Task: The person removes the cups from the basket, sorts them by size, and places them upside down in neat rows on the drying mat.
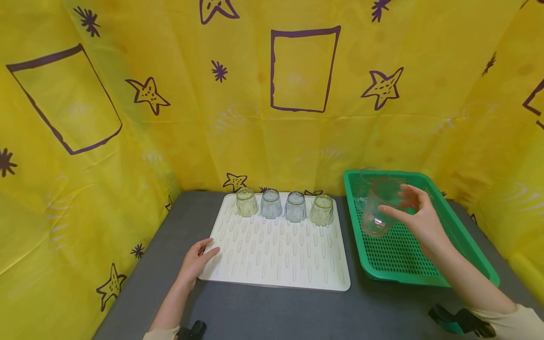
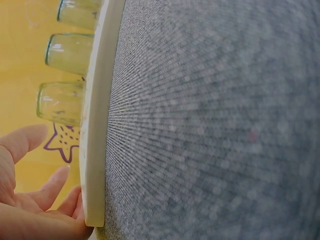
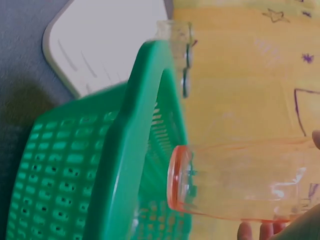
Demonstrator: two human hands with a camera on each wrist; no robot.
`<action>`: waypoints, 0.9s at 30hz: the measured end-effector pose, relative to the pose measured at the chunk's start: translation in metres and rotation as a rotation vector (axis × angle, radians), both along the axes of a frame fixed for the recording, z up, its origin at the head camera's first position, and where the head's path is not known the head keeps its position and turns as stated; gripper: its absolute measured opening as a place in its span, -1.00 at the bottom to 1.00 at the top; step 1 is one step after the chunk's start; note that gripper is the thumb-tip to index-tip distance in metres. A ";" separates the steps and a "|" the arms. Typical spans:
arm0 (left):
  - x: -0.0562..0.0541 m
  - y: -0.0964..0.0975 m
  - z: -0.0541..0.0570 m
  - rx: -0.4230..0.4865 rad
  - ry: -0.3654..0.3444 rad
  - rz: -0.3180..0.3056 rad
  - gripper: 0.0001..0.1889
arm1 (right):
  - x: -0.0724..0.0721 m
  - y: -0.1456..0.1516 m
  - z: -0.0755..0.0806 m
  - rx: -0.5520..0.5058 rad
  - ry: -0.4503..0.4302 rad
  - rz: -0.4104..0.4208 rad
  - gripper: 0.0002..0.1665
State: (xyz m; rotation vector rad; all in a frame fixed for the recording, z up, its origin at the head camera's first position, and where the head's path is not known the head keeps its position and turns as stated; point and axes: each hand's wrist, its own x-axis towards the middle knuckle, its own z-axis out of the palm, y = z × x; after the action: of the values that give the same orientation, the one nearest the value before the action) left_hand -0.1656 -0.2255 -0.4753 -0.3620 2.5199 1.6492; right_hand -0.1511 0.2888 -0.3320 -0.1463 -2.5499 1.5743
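My right hand (image 1: 422, 219) grips a clear pink-tinted tumbler (image 1: 376, 219) between thumb and fingers, tilted a little over the left part of the green basket (image 1: 410, 278). In the right wrist view the tumbler (image 3: 240, 182) shows an orange-pink ring at its end beside the basket rim. With fingers loosely bent, my left hand (image 1: 195, 262) touches the left edge of a white ridged drying board (image 1: 276, 262). Several small glasses, such as a greenish glass (image 1: 321, 211) and a bluish glass (image 1: 270, 205), stand upside down along the board's far edge.
Another clear glass (image 1: 369, 175) is in the basket's far left corner. The grey table (image 1: 272, 314) ends at a yellow patterned curtain (image 1: 255, 137) behind and at the sides. The basket stands just right of the board.
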 end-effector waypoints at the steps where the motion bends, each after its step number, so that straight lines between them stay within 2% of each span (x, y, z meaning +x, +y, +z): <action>1: 0.000 0.000 0.000 0.000 0.001 -0.002 -0.37 | 0.001 -0.002 0.001 0.002 0.004 0.005 0.05; 9: 0.002 0.002 0.005 0.006 -0.008 -0.002 -0.34 | 0.008 -0.013 0.010 0.000 0.062 0.039 -0.03; 13: 0.004 0.006 0.009 0.008 -0.003 -0.005 -0.32 | 0.013 -0.020 0.015 -0.029 0.058 0.085 -0.07; 20: 0.009 0.018 0.018 -0.051 0.014 -0.007 -0.30 | 0.021 -0.036 0.016 -0.071 0.034 0.149 -0.09; 24: 0.010 0.027 0.024 -0.037 0.060 -0.011 -0.35 | 0.023 -0.044 0.015 -0.080 0.023 0.171 -0.08; 27: 0.012 0.035 0.029 0.020 0.106 -0.033 -0.38 | 0.024 -0.050 0.012 -0.103 0.013 0.191 -0.06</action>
State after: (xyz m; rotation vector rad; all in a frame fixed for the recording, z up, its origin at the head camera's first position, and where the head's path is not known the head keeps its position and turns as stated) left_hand -0.1533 -0.1904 -0.4463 -0.2359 2.5665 1.7236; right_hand -0.1275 0.2391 -0.3196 0.1001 -2.5386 1.7677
